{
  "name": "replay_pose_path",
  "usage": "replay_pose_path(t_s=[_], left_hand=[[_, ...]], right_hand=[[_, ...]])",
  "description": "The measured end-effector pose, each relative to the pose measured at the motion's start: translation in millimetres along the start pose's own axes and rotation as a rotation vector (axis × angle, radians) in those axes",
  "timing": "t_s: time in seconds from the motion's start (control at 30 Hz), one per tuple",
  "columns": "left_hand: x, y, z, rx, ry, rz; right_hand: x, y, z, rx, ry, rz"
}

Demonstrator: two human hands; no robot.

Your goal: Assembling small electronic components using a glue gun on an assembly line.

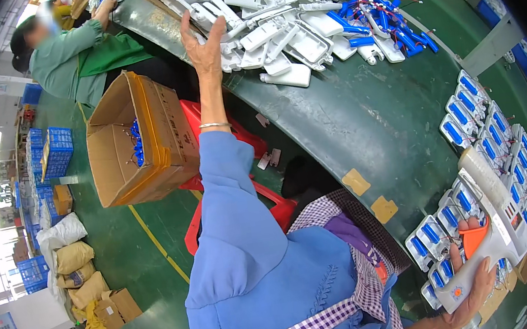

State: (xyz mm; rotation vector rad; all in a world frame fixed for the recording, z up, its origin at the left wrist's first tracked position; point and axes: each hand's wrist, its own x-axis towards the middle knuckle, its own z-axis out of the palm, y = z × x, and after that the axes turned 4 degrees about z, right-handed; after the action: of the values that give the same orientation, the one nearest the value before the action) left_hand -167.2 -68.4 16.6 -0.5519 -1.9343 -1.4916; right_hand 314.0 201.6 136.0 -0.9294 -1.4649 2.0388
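Note:
My left hand [205,49] reaches out over the left edge of a heap of white plastic shells [266,31]. Its thumb and fingers are spread, with nothing between them. A bracelet rings that wrist. Low on the right, my right hand [479,286] is wrapped round the grip of a grey and white gun-shaped tool [500,216] with an orange trigger. The tool lies over rows of white shells with blue battery cells [468,101] set in them, hiding some. Loose blue battery cells [385,25] with thin red wires lie on the heap's right side.
The green worktable [329,109] curves past me, with two tan tape patches [384,209] near its edge. An open carton [169,130] of blue cells rests on a red stool [194,117]. A co-worker in green [73,60] is at the upper left. Sacks [76,257] and blue crates [59,151] stand farther left.

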Motion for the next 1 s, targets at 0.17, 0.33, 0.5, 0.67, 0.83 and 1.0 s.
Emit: replay_pose_path(t_s=[0.17, 0.33, 0.5, 0.67, 0.83, 1.0], left_hand=[[-23.3, 9.7, 7.1, -0.108, -0.033, 0.012], [-46.6, 26.3, 20.8, 0.23, -0.124, 0.185], [-46.3, 29.5, -5.2, 0.336, 0.051, 0.424], [-25.0, -4.2, -14.3, 0.033, 0.448, -0.046], [-25.3, -27.3, 12.8, 0.029, 0.15, -0.088], [-31.0, 11.4, 21.5, -0.003, 0.023, -0.07]], right_hand=[[3.1, 3.8, 6.0, -0.026, 0.015, 0.002], [3.1, 3.7, 17.9, -0.051, 0.018, -0.006], [-1.8, -6.3, 24.2, -0.098, 0.022, 0.047], [-0.4, 1.1, 24.2, -0.078, 0.053, 0.032], [4.8, 2.5, 25.0, -0.077, 0.082, 0.043], [8.8, 4.4, 15.2, -0.037, 0.043, 0.04]])
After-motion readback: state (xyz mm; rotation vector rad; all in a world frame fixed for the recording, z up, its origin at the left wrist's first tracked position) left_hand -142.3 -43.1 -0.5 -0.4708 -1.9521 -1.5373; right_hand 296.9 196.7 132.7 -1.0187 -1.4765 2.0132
